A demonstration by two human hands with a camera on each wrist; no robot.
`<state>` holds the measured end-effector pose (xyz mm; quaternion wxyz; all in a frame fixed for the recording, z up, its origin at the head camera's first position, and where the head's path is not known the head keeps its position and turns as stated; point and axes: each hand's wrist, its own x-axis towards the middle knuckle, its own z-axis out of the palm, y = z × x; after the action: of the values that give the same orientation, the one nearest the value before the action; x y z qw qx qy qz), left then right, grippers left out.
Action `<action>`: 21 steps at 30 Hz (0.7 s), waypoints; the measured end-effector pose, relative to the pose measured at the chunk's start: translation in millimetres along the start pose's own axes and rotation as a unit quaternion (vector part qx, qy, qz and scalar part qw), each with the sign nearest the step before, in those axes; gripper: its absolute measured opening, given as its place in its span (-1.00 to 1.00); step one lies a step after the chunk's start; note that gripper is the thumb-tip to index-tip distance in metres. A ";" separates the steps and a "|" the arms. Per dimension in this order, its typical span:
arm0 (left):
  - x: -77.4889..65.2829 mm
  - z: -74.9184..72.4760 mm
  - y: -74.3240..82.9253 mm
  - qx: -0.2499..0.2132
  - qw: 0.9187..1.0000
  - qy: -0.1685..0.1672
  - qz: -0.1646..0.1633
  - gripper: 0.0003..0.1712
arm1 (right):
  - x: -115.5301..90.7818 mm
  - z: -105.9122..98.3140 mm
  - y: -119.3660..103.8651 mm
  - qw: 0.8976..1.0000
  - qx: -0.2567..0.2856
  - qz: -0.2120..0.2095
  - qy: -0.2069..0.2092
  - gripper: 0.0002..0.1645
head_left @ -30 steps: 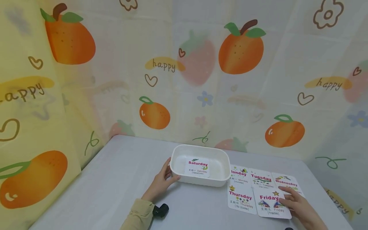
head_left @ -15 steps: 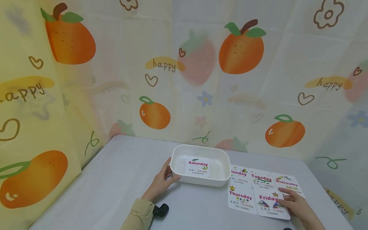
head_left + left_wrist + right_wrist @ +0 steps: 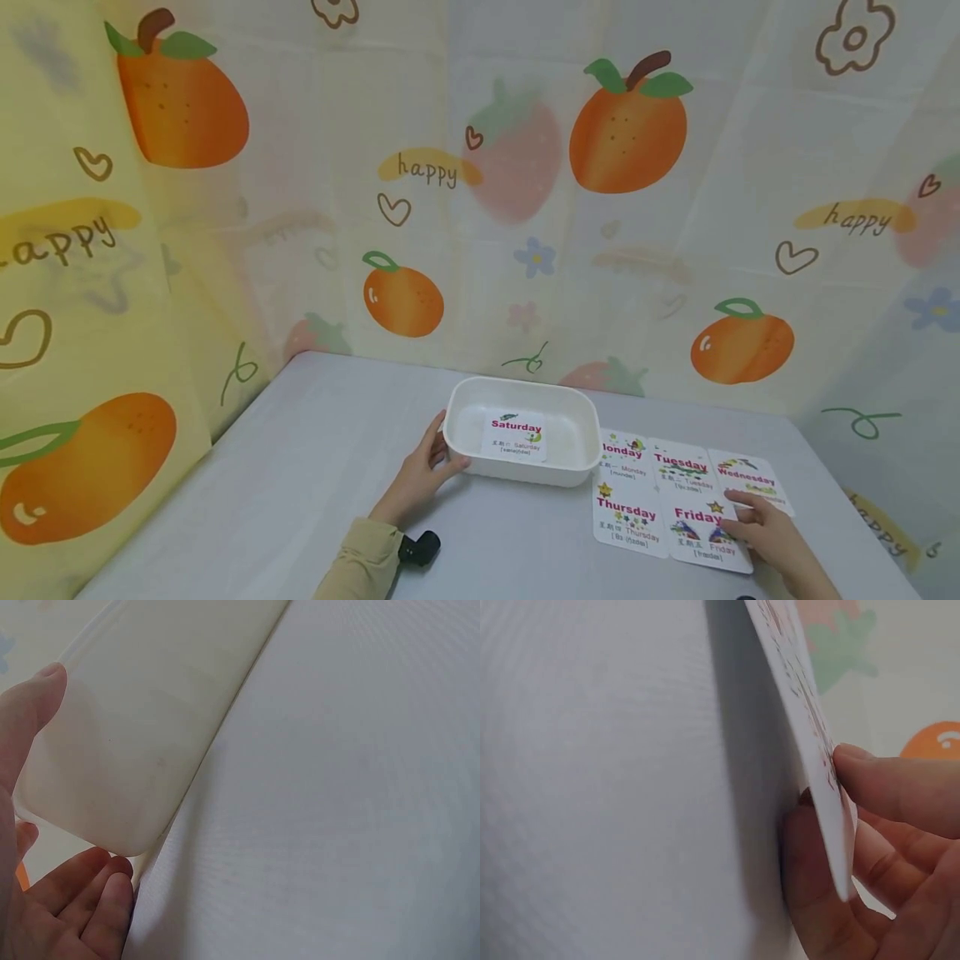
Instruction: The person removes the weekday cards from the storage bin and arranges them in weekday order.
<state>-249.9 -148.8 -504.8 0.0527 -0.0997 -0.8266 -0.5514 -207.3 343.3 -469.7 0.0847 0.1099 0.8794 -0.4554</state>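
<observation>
The counter (image 3: 322, 433) has open room left of the white tub (image 3: 525, 475). The left hand (image 3: 420, 479) has its fingers clasped on the tub's left end; the right hand (image 3: 772, 537) pinches the Friday card (image 3: 697, 537) between its fingers, right edge raised, beside the Thursday card (image 3: 628, 533). The layout looks mostly done: Friday isn't flat yet, and the Saturday card (image 3: 515, 437) remains in the tub.

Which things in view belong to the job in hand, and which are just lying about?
Likely in the job:
Friday card, pinched by right hand
white tray, held by left hand
Saturday card, inside it
Monday card
Tuesday card
Wednesday card
Thursday card

Likely just surroundings:
fruit-print backdrop
table
black device by left sleeve
</observation>
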 end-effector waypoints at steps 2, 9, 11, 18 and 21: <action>-0.2 0.2 -0.1 0.001 1.000 0.000 0.000 0.06 | -0.3 -0.5 -1.5 1.000 -0.018 -0.005 0.000 -0.14; -0.6 0.9 -0.2 0.003 1.000 0.003 0.001 0.05 | -1.3 -0.4 -4.2 0.997 -0.078 -0.010 0.004 -0.16; -0.8 0.9 0.2 0.005 1.000 0.003 -0.001 0.05 | -1.2 0.2 -4.0 0.997 -0.080 -0.014 0.005 -0.17; -0.7 0.4 1.4 0.005 1.000 0.003 0.000 0.06 | -2.2 0.6 -5.3 0.995 -0.098 -0.019 0.011 -0.11; -0.7 0.1 1.1 0.006 1.000 0.002 0.001 0.06 | -3.6 0.7 -6.2 0.994 -0.109 -0.014 0.011 -0.08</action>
<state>-249.0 -148.3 -504.1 0.0553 -0.0989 -0.8298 -0.5464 -205.5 338.8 -464.3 0.0798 0.0929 0.9260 -0.3571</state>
